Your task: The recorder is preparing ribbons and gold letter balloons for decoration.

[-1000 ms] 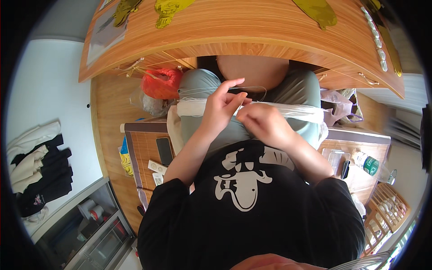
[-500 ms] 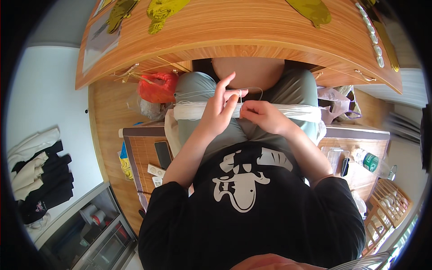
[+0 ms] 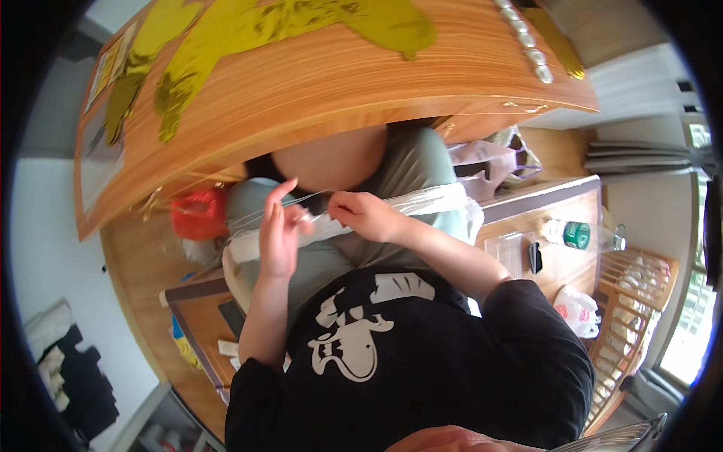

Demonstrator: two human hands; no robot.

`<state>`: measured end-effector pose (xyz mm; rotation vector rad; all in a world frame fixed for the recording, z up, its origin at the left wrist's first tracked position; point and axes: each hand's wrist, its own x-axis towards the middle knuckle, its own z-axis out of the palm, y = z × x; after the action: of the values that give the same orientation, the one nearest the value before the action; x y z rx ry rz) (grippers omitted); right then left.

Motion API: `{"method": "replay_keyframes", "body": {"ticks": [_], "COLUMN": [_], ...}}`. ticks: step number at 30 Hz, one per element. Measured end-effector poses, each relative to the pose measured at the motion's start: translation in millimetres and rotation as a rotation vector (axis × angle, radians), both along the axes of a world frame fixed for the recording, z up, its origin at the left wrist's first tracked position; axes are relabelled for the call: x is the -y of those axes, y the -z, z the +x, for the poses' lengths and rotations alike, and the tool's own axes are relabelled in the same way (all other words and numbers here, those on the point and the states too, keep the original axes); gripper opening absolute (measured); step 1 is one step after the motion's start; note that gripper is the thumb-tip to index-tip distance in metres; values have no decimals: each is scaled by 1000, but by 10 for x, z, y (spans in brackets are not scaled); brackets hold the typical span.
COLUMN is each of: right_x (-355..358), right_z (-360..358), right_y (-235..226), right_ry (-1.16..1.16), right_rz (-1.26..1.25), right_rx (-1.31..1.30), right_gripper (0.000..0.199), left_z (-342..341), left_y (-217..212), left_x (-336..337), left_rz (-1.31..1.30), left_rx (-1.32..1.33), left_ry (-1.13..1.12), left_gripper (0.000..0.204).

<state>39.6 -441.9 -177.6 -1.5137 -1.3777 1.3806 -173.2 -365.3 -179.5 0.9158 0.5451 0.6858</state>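
Head view: white thread lies bundled across the grey trousers. Likely light, soft and limp; probably slips and tangles if loose. Best hold: pinch the gathered part near mid-bundle. Right hand: fingers clamped on some thread. Left hand: index finger up, rest blurred, can't tell if pinching. Gold foil on the counter ahead.

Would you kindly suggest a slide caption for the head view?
Left hand and right hand over a white thread skein laid across grey-green trousers.

A wood-grain desk stands on wood flooring, a bright window rightward.
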Motion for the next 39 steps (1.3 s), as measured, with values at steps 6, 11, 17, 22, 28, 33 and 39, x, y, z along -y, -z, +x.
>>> {"method": "replay_keyframes", "body": {"ticks": [6, 11, 17, 22, 28, 33, 39], "right_x": [159, 180, 243, 191, 200, 22, 125], "right_z": [21, 151, 143, 165, 32, -366, -1357], "right_y": [-285, -168, -537, -464, -440, -659, -292], "right_ry": [-139, -199, -215, -131, -297, -237, -847], "right_rz": [338, 317, 336, 283, 279, 275, 299], "right_rx": [-114, 149, -139, -24, 54, -14, 128], "right_gripper": [12, 10, 13, 18, 13, 6, 14], "left_z": [156, 54, 235, -50, -18, -864, -1352], "left_y": [-183, -240, -252, -190, -306, -93, -89], "left_x": [133, 255, 228, 188, 404, 578, 1121], "left_rz": [575, 464, 1242, 710, 463, 295, 129], "left_rx": [-452, -96, -484, -153, -131, -156, -223], "left_ry": [17, 57, 52, 42, -144, 4, -645], "left_gripper": [58, 72, 79, 75, 75, 51, 51]}}
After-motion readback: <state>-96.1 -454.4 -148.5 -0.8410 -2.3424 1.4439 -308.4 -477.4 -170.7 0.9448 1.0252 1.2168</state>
